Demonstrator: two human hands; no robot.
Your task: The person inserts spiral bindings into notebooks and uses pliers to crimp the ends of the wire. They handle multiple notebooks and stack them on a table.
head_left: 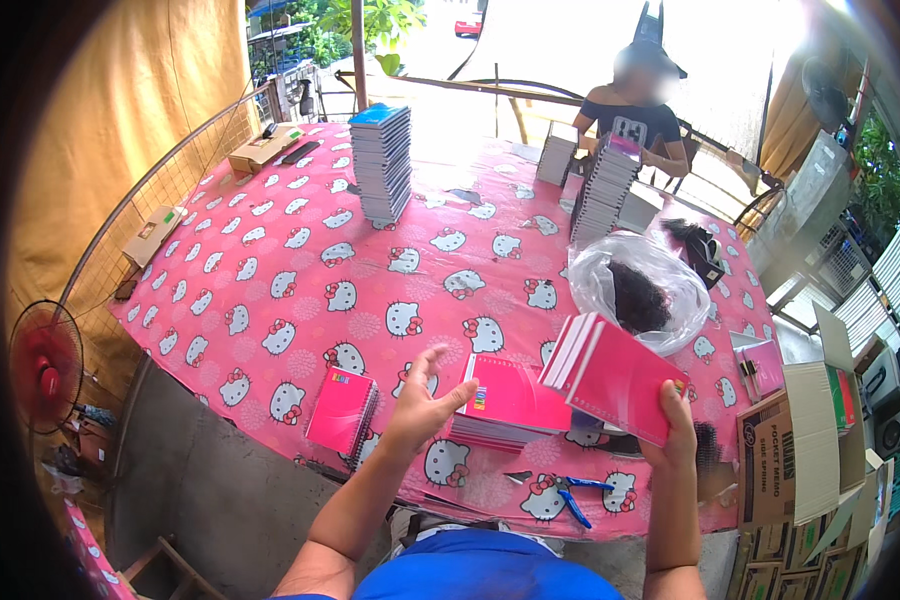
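Note:
My right hand (674,425) grips a few pink notebooks (622,385), held tilted above the table's right side with the thumb on the top cover. My left hand (420,408) has its fingers spread and holds nothing. It hovers at the left end of a stack of pink notebooks (518,392) lying on the table in front of me. Left of that hand lies a smaller pile of pink spiral notebooks (340,408), its coil edge facing right. Blue-handled pliers (574,500) rest near the front edge.
A pink patterned cloth covers the table (403,318). Farther back stand a tall blue-topped notebook stack (382,165) and a purple-topped one (606,190). A plastic bag (638,295) holds dark coils. Across the table sits a person (630,118). Cardboard boxes (795,450) stand at right, a fan (46,367) at left.

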